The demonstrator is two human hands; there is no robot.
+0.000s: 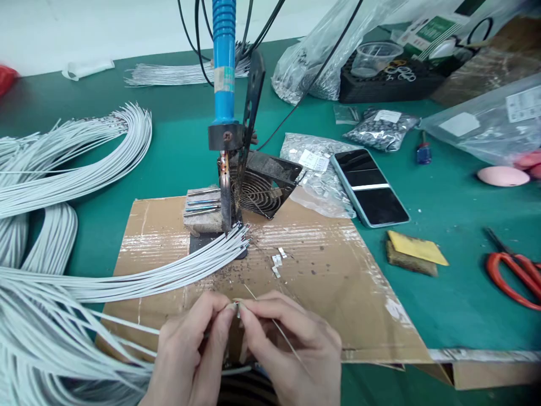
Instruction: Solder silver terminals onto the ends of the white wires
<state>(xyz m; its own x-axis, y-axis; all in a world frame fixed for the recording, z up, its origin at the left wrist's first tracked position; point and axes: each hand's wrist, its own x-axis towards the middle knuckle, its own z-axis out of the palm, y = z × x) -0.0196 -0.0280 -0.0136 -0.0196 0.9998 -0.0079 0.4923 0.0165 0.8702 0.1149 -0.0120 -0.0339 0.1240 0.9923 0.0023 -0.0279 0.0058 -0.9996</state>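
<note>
Near the front edge of the cardboard, my left hand [190, 349] and my right hand [291, 338] meet fingertip to fingertip. Both are closed in a pinch on a small shiny metal piece [238, 310], mostly covered by the fingers. A thin silvery wire [284, 336], like solder, runs under my right index finger and across that hand. Just beyond, a bundle of white cables [169, 277] lies with its ends below the tip of a blue-handled soldering iron [224, 62], held upright in a stand. Small metal tabs [276, 260] lie loose on the cardboard [321, 293].
More white cable bundles [76, 186] fill the left side. A small fan [262, 183] stands behind the iron, near a block with metal rods [203, 206]. To the right are a phone [369, 186], a yellow-topped sponge [416, 251], red-handled scissors [515, 276] and bags of parts [382, 128].
</note>
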